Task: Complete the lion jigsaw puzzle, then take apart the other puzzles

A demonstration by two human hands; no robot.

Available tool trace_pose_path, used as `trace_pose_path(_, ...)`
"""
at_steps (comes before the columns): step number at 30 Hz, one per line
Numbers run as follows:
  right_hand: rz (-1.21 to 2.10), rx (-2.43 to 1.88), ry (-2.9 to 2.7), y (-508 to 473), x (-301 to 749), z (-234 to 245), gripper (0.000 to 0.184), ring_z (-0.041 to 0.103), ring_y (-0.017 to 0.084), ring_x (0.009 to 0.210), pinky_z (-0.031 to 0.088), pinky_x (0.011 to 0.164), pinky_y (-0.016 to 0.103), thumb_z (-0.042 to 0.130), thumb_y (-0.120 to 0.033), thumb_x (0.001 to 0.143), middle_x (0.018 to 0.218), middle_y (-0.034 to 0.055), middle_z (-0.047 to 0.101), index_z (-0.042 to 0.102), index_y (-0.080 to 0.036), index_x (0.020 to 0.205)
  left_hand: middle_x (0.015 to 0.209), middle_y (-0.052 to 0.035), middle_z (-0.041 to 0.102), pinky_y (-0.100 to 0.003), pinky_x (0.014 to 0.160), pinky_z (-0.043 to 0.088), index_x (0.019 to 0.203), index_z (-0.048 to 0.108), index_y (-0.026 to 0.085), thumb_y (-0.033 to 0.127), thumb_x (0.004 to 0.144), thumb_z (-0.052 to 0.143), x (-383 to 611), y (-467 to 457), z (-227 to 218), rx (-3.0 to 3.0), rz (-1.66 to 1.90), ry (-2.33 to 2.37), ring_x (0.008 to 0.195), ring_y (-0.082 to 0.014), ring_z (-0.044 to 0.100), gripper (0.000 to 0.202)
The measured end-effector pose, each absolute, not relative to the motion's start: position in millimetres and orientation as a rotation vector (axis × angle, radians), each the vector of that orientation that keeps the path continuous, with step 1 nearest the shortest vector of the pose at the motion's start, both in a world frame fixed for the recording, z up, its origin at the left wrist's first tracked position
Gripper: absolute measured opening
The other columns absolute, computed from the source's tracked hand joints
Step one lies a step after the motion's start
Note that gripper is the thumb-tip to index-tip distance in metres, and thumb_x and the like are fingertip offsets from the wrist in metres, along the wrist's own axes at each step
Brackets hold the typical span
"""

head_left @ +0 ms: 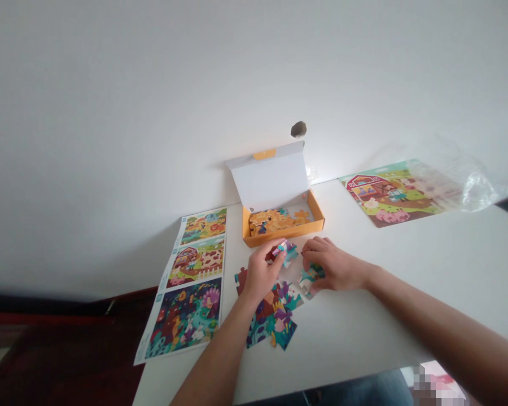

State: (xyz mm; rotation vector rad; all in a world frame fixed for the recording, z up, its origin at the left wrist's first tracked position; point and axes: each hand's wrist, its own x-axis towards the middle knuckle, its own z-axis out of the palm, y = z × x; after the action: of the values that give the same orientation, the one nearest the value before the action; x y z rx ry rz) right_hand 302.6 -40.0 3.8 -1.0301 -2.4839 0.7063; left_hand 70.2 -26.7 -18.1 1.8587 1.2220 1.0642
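My left hand (260, 270) is closed on colourful puzzle pieces (287, 255), held above the table just in front of the box. Between the fingers and thumb of my right hand (331, 264) is a teal and white puzzle piece (308, 282). Below and between my hands lies a loose pile of puzzle pieces (275, 313) in dark red, purple and teal; my left forearm hides part of it. Behind my hands stands an orange box (283, 232) with its lid (271, 179) raised, holding many yellow-orange puzzle pieces (275, 219).
At the left edge of the white table (351, 332) lies a sheet with three printed pictures (188, 318). A farm picture (381, 197) lies at the back right, partly under a clear plastic bag (476, 189). The wall behind has a hole (298, 129).
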Motion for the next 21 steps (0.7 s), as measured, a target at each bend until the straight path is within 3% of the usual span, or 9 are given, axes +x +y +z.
trace_pose_path(4, 0.651, -0.987, -2.399, -40, 300, 4, 0.026, 0.050, 0.022, 0.092, 0.040, 0.084, 0.037, 0.072, -0.040, 0.081, 0.095, 0.0064, 0.058, 0.059, -0.020, 0.089, 0.109, -0.0072, 0.071, -0.032, 0.087, 0.054, 0.115, 0.069, 0.022, 0.026, 0.089, 0.061, 74, -30, -14, 1.927, 0.952, 1.122, 0.098, -0.0197, 0.067, 0.027)
trace_pose_path(10, 0.514, -1.087, -2.259, -37, 300, 0, 0.021, 0.050, 0.022, 0.091, 0.042, 0.080, 0.036, 0.067, -0.039, 0.086, 0.094, 0.0078, 0.057, 0.058, -0.020, 0.087, 0.095, -0.0066, 0.067, -0.026, 0.075, 0.050, 0.116, 0.070, 0.020, 0.030, 0.092, 0.057, 78, -37, -4, 1.978, 0.765, 0.933, 0.086, -0.0165, 0.063, 0.028)
trace_pose_path(14, 0.449, -1.232, -2.259, -36, 302, -2, 0.034, 0.051, 0.024, 0.093, 0.043, 0.081, 0.037, 0.072, -0.049, 0.080, 0.099, 0.0087, 0.057, 0.057, -0.021, 0.092, 0.087, -0.0046, 0.063, -0.024, 0.070, 0.048, 0.106, 0.072, 0.020, 0.029, 0.090, 0.061, 79, -38, -1, 2.042, 0.729, 0.949, 0.079, -0.0149, 0.060, 0.022)
trace_pose_path(18, 0.325, -1.450, -2.315, -32, 312, -5, 0.067, 0.051, 0.031, 0.102, 0.042, 0.086, 0.045, 0.078, -0.063, 0.064, 0.113, 0.0132, 0.056, 0.056, -0.021, 0.111, 0.088, -0.0048, 0.065, -0.025, 0.074, 0.048, 0.095, 0.071, 0.018, 0.026, 0.090, 0.059, 78, -36, -4, 2.049, 0.843, 1.050, 0.082, -0.0156, 0.060, 0.015)
trace_pose_path(21, 0.296, -1.573, -2.368, -30, 319, -5, 0.069, 0.052, 0.033, 0.103, 0.041, 0.087, 0.047, 0.081, -0.060, 0.061, 0.113, 0.0129, 0.058, 0.057, -0.021, 0.112, 0.093, -0.0052, 0.067, -0.025, 0.074, 0.048, 0.096, 0.069, 0.018, 0.025, 0.089, 0.060, 76, -33, -9, 1.999, 0.931, 1.161, 0.084, -0.0163, 0.062, 0.013)
